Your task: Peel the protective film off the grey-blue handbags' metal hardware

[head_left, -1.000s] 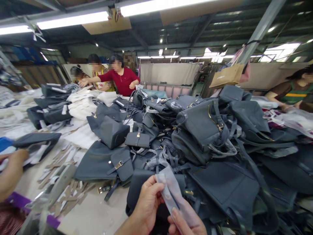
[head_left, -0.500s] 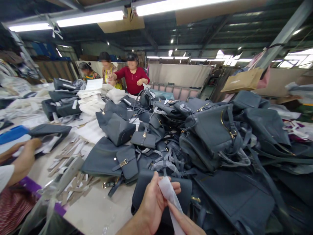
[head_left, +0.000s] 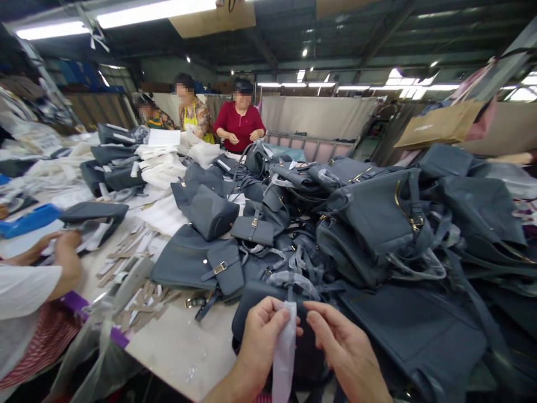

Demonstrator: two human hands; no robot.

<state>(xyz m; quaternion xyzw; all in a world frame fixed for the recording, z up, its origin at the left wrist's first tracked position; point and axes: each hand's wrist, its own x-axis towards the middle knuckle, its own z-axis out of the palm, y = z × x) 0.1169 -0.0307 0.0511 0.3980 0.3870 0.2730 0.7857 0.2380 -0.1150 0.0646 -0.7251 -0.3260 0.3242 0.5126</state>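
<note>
My left hand [head_left: 266, 330] pinches a strip of white wrapping [head_left: 285, 358] near its top end, and the strip hangs down toward me. It seems to lie over a dark strap that runs up from it. Just to the right, my right hand [head_left: 342, 341] has thumb and fingers apart, with nothing visible between them. Behind both hands sits a dark blue-grey handbag [head_left: 255, 296] with a rounded flap, partly hidden by them. Its handle [head_left: 293, 278], wrapped in clear plastic, arches above the flap.
Many blue-grey bags [head_left: 369, 224] are heaped ahead and to the right. Cardboard strips [head_left: 146, 302] lie on the table [head_left: 176, 347] at left. A co-worker's hands [head_left: 67, 246] work at far left. Several people stand across the table beside stacked white sheets [head_left: 157, 162].
My right hand has come off the white strip and opened to its right. My left hand has closed from an open palm into a pinch on the strip. The view has shifted slightly.
</note>
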